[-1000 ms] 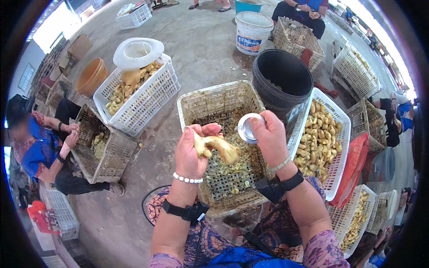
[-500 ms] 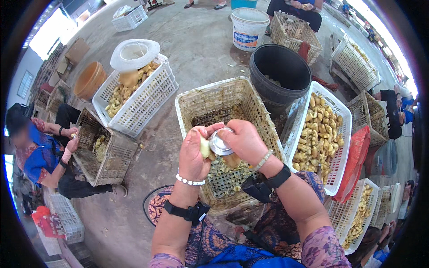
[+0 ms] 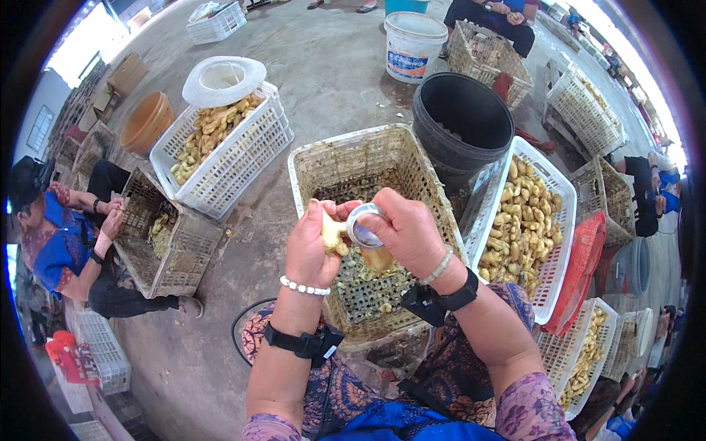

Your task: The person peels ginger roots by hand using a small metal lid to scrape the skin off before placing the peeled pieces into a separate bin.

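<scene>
Peeled pale ginger (image 3: pixel 333 234) sits in my left hand (image 3: pixel 307 248), whose fingers are wrapped round it. My right hand (image 3: pixel 414 234) grips a round, shiny metal scraper (image 3: pixel 363 226) by its rim, against or just beside the ginger's right side. A brownish shape hangs below the scraper; I cannot make out what it is. Both hands are over a dirty, pale plastic crate (image 3: pixel 353 163) between my knees. Scraps of peel (image 3: pixel 371 281) lie on its bottom.
At my right, a white basket (image 3: pixel 571 220) holds many ginger pieces (image 3: pixel 523 224), beside a red mesh sack (image 3: pixel 577 275). A black bucket (image 3: pixel 460 158) stands behind it. Left, a white crate (image 3: pixel 276 140) of ginger carries a whitish ring-shaped hat (image 3: pixel 193 82). A co-worker (image 3: pixel 62 242) sits far left.
The scraper has tilted, so its ring opening faces up more. My left hand has shifted slightly left and turned the ginger, showing more of its knobs.
</scene>
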`<state>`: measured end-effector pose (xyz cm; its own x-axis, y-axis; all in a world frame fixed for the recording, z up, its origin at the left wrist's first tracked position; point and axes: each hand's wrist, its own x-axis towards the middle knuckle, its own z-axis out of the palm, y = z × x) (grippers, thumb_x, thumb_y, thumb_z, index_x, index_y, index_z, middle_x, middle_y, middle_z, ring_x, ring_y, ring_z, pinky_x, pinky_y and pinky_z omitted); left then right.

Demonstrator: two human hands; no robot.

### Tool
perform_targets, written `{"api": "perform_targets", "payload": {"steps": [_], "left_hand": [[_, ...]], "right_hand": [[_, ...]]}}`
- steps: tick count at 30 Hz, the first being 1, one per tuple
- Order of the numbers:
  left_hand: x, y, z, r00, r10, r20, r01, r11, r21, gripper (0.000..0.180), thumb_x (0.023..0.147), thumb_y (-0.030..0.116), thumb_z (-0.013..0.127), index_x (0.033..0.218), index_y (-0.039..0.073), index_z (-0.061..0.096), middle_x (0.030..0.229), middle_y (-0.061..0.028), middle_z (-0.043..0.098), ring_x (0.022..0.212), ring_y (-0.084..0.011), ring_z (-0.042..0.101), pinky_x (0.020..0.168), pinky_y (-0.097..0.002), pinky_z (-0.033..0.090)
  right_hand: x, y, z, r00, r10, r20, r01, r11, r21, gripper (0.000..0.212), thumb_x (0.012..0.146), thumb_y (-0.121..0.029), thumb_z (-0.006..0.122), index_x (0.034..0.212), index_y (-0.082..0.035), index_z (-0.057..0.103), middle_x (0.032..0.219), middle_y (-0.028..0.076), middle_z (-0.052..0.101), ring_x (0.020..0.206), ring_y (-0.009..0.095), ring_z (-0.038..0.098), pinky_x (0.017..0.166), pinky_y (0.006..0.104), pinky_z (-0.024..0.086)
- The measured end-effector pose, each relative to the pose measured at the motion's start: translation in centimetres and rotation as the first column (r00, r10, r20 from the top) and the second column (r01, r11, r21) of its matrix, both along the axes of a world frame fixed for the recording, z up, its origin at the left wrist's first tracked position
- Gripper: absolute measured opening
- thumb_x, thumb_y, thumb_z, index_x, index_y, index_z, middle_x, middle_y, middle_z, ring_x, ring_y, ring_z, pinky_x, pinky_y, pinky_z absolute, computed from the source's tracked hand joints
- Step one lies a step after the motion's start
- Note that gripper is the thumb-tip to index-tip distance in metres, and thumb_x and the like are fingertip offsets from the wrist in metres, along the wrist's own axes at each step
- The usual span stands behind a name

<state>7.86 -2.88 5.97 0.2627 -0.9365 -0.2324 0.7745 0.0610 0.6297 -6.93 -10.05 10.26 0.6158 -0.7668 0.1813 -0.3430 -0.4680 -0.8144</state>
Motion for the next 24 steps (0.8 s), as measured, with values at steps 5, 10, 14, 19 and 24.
{"api": "perform_targets", "payload": {"steps": [5, 10, 14, 19, 24], "left_hand": [[0.2, 0.1, -0.9, 0.997, -0.059, 0.052, 0.061, 0.998, -0.035, 0.030, 0.100, 0.033, 0.040, 0.091, 0.007, 0.052, 0.100, -0.0133, 0.061, 0.093, -0.0228, 0.060, 0.083, -0.0365, 0.051], [0.1, 0.2, -1.7, 0.996, 0.055, 0.065, -0.052, 0.998, -0.046, 0.027, 0.100, 0.031, 0.041, 0.090, 0.007, 0.051, 0.088, -0.0081, 0.057, 0.084, -0.0219, 0.057, 0.085, -0.0416, 0.050], [1.5, 0.2, -1.0, 0.970, 0.237, 0.058, -0.232, 0.969, -0.090, 0.028, 0.100, 0.031, 0.041, 0.087, 0.008, 0.046, 0.079, -0.0055, 0.049, 0.081, -0.0229, 0.055, 0.084, -0.0500, 0.049], [2.1, 0.5, -0.4, 0.988, 0.145, -0.044, -0.151, 0.969, -0.195, 0.031, 0.100, 0.035, 0.039, 0.090, 0.007, 0.047, 0.085, -0.0077, 0.053, 0.090, -0.0263, 0.056, 0.092, -0.0532, 0.046], [0.6, -0.3, 0.2, 0.993, 0.120, -0.007, -0.118, 0.955, -0.272, 0.033, 0.099, 0.037, 0.039, 0.093, 0.006, 0.049, 0.091, -0.0105, 0.056, 0.098, -0.0291, 0.057, 0.094, -0.0516, 0.045]], "right_hand": [[0.6, 0.3, -1.3, 0.984, 0.089, -0.157, -0.114, 0.981, -0.158, 0.018, 0.087, -0.026, 0.058, 0.091, -0.009, 0.058, 0.069, 0.015, 0.063, 0.066, 0.035, 0.063, 0.058, 0.0431, 0.049], [1.2, 1.3, -0.6, 0.925, -0.050, -0.378, 0.006, 0.993, -0.117, 0.022, 0.085, -0.027, 0.059, 0.086, -0.005, 0.056, 0.069, 0.018, 0.063, 0.067, 0.038, 0.063, 0.059, 0.0471, 0.049], [-1.2, -0.4, -0.1, 0.890, -0.222, -0.399, 0.147, 0.966, -0.211, 0.023, 0.084, -0.026, 0.061, 0.081, -0.003, 0.055, 0.068, 0.020, 0.061, 0.065, 0.035, 0.062, 0.059, 0.0451, 0.049], [-2.6, -2.3, -0.9, 0.996, -0.088, -0.022, 0.090, 0.941, 0.327, 0.023, 0.091, -0.025, 0.059, 0.083, -0.003, 0.057, 0.068, 0.006, 0.059, 0.062, 0.014, 0.055, 0.057, 0.0302, 0.046], [-0.8, 0.4, -3.2, 0.844, -0.128, 0.521, -0.419, 0.450, 0.789, 0.021, 0.096, -0.026, 0.054, 0.091, -0.006, 0.057, 0.080, -0.005, 0.055, 0.070, 0.003, 0.049, 0.060, 0.0193, 0.041]]}}
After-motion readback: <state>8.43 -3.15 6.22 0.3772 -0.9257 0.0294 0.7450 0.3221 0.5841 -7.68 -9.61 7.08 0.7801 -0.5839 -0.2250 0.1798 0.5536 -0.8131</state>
